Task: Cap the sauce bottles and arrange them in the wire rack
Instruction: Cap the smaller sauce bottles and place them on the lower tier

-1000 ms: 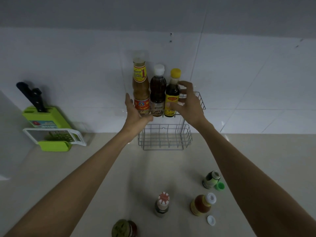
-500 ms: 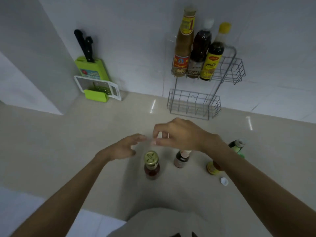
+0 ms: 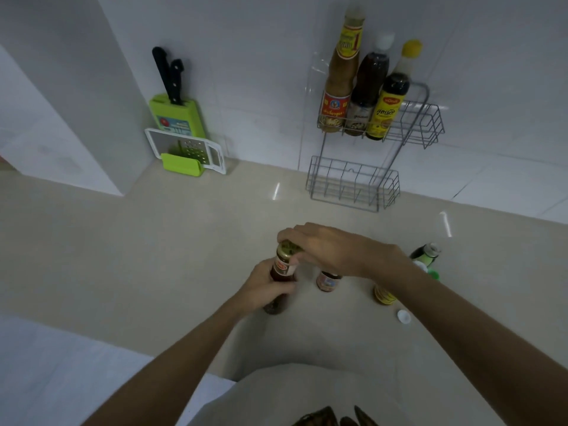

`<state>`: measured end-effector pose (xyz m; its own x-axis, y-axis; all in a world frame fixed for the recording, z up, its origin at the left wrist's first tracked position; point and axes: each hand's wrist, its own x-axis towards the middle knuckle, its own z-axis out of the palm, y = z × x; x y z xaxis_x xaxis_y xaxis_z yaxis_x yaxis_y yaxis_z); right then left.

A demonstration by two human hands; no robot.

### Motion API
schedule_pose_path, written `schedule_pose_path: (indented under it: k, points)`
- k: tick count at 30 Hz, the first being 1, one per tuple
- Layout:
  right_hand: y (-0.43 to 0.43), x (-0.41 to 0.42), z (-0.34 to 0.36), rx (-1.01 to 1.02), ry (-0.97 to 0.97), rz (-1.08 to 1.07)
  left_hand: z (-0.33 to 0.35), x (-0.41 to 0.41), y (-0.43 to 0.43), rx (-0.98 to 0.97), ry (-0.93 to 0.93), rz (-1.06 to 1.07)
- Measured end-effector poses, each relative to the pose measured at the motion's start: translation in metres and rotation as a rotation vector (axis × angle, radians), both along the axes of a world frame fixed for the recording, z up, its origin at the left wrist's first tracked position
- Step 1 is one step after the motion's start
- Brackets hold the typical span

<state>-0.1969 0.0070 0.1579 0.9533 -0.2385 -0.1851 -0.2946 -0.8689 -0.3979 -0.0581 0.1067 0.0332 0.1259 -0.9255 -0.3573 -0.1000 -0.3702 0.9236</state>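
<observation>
Gripping dark glass bottle, left hand; right hand clasps its round gold cap.

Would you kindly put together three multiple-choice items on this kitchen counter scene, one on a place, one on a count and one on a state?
1. Where do the knives stand?
A. In the green block by the wall, left of the wire rack
B. In the rack's lower basket
C. Flat on the counter beside the loose white cap

2. How many bottles stand in the rack's upper basket?
A. One
B. Three
C. Five

3. What is the right hand doing?
A. Resting flat on the counter
B. Reaching into the rack
C. Covering the top of the dark bottle that the left hand holds

Answers:
1 A, the black handles stick up from the green block, left of the wire rack.
2 B, three capped bottles stand side by side there.
3 C, the right hand sits over the lid of the dark bottle while the left hand grips its body.
</observation>
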Motion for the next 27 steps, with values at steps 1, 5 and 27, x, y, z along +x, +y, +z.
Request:
schedule_pose_path:
  k: [1,5,27]
  points:
    - [-0.003,-0.003,0.008,0.095,-0.033,-0.032,0.013,0.005,-0.002,-0.01,0.012,-0.091]
    - [-0.014,-0.01,0.046,0.179,-0.119,-0.062,0.063,0.02,-0.011,-0.066,0.066,-0.368]
    - [-0.014,-0.015,0.068,-0.464,-0.189,0.142,0.106,0.017,-0.018,-0.018,0.1,-0.627]
